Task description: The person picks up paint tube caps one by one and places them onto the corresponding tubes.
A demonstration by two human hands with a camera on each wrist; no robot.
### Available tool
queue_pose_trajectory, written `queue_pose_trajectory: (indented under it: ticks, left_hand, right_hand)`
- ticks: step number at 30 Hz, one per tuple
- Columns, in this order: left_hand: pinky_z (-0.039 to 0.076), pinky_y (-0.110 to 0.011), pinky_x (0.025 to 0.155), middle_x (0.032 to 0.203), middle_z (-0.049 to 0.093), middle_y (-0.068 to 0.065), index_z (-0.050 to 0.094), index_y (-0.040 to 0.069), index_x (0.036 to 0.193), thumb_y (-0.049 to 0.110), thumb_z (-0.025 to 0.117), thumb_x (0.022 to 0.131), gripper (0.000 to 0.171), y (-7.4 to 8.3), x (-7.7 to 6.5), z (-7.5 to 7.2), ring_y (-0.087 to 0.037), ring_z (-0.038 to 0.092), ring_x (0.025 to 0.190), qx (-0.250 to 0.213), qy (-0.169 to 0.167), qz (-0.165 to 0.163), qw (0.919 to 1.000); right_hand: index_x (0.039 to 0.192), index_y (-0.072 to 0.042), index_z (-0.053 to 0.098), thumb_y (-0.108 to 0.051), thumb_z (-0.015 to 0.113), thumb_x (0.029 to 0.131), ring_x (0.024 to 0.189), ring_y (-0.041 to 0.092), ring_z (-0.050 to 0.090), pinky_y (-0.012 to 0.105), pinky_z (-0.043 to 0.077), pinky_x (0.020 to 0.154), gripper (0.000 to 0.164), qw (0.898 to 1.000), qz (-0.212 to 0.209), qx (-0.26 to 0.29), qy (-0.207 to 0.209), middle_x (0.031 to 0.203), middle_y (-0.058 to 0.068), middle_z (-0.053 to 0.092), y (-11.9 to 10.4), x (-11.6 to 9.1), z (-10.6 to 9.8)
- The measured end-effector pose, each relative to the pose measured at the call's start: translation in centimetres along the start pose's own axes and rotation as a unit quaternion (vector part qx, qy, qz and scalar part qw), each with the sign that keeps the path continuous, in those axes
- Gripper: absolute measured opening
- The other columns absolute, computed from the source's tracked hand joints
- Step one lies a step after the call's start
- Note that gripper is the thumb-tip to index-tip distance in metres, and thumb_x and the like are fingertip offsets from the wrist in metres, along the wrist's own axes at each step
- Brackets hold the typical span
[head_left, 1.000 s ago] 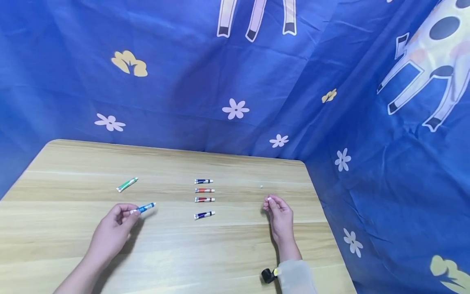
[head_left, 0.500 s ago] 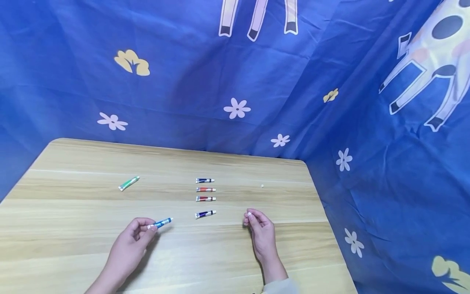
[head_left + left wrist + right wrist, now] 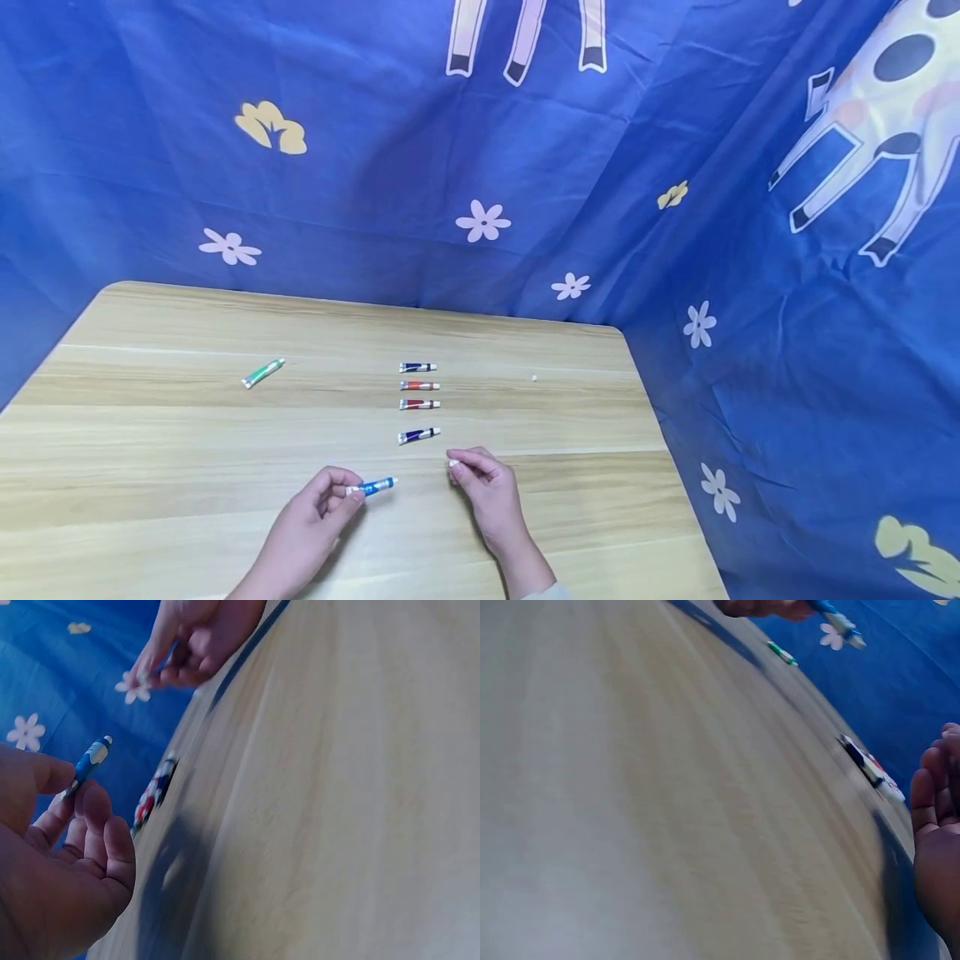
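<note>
In the head view my left hand (image 3: 311, 517) pinches a small blue paint tube (image 3: 377, 486) by its crimped end, its narrow white tip pointing right. The same tube (image 3: 91, 761) shows between thumb and forefinger in the left wrist view. To the right of that tip, a short gap away, my right hand (image 3: 487, 498) pinches a tiny white cap (image 3: 453, 463) between thumb and fingers. Both hands are raised over the table. The right wrist view shows only part of the right hand (image 3: 937, 825) at its edge.
Several paint tubes lie in a column mid-table, among them an orange-red one (image 3: 420, 386), a red one (image 3: 420, 404) and a dark violet one (image 3: 418, 436). A green tube (image 3: 263, 373) lies farther left. Another small white piece (image 3: 534, 378) sits at the right. Blue cloth (image 3: 360, 167) hangs behind.
My left hand has moved right and nearer the body with the blue paint tube. The right hand has come left and nearer with the white cap, so the two are much closer.
</note>
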State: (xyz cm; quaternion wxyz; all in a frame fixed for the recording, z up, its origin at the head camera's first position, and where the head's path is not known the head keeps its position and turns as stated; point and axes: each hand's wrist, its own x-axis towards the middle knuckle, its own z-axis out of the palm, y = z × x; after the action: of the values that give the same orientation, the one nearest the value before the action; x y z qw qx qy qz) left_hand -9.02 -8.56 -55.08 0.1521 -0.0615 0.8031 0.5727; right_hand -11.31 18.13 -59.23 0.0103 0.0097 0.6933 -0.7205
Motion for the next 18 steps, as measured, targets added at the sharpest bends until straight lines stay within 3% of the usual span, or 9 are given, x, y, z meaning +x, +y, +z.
queue_pose_trajectory:
  ticks: [4,7,12,18]
  left_hand:
    - [0.045,-0.024,0.065,0.094,0.063,0.0,0.066,0.009,0.119,0.013,0.071,0.104,0.017,0.2,-0.6,0.9,-0.006,0.051,0.072,-0.014,-0.009,-0.004,0.9999]
    - [0.045,-0.024,0.065,0.093,0.062,0.0,0.066,0.008,0.118,0.012,0.072,0.103,0.017,0.2,-0.9,1.4,-0.007,0.05,0.07,-0.021,-0.014,-0.006,0.9997]
    - [0.045,-0.024,0.065,0.091,0.063,0.001,0.067,0.009,0.116,0.011,0.074,0.101,0.016,0.2,-1.1,1.9,-0.006,0.05,0.069,-0.033,-0.017,0.002,0.9993]
    - [0.045,-0.024,0.061,0.089,0.063,-0.001,0.067,0.009,0.114,0.01,0.075,0.101,0.016,0.4,-1.4,2.2,-0.007,0.05,0.065,-0.052,-0.023,0.003,0.9984]
  right_hand:
    - [0.12,0.004,0.078,-0.007,0.078,0.097,0.094,0.001,0.071,0.017,0.06,0.088,0.025,0.999,0.013,-0.047,-0.021,0.114,0.025,0.075,-0.1,-0.6,1.0]
    - [0.117,0.005,0.077,-0.006,0.079,0.096,0.092,0.001,0.072,0.017,0.061,0.086,0.024,0.998,0.017,-0.055,-0.033,0.117,0.033,0.073,-0.2,-1.0,1.5]
    - [0.113,0.009,0.077,-0.005,0.08,0.095,0.084,0.003,0.074,0.019,0.063,0.081,0.023,0.998,0.014,-0.045,-0.031,0.107,0.037,0.074,-0.5,-1.3,2.2]
    - [0.114,0.005,0.079,-0.01,0.081,0.095,0.083,0.003,0.073,0.02,0.063,0.08,0.024,0.997,0.002,-0.066,-0.042,0.107,0.033,0.076,-0.9,-1.5,2.6]
